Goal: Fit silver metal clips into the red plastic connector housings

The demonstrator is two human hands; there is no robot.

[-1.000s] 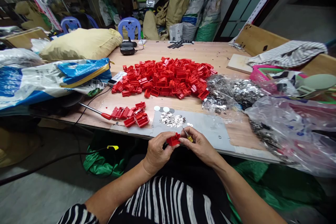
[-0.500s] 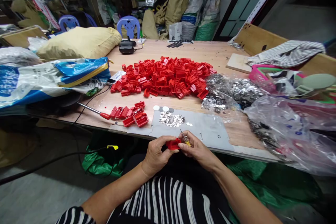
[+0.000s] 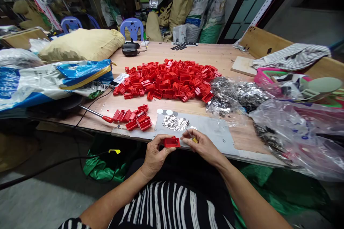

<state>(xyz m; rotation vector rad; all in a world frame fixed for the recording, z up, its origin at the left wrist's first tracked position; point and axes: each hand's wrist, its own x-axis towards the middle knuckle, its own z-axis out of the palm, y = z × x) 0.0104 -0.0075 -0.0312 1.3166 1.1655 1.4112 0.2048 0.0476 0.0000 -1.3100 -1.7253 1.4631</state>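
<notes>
Between thumb and fingers my left hand (image 3: 156, 154) grips a red plastic housing (image 3: 171, 142), its open side with small metal bits showing. My right hand (image 3: 200, 145), just right of it and apart from it, is closed around a small tool with a yellow handle (image 3: 194, 140) and thin metal shaft, like a screwdriver. Beyond the hands, a heap of small flat metal pieces (image 3: 176, 123) lies on a grey mat (image 3: 212, 134). Several red housings (image 3: 133, 117) are grouped to the left, near the table edge.
A large pile of red housings (image 3: 172, 78) covers the table's middle. Clear bags of metal parts (image 3: 251, 94) and a pink basket (image 3: 264, 78) stand on the right. At left lie a blue-white sack (image 3: 53, 78), a tan sack (image 3: 83, 43) and a red-tipped rod (image 3: 106, 118).
My left hand has moved a little left with the red housing. My right hand has drawn away from it and up toward the metal pieces, still holding the yellow-handled tool.
</notes>
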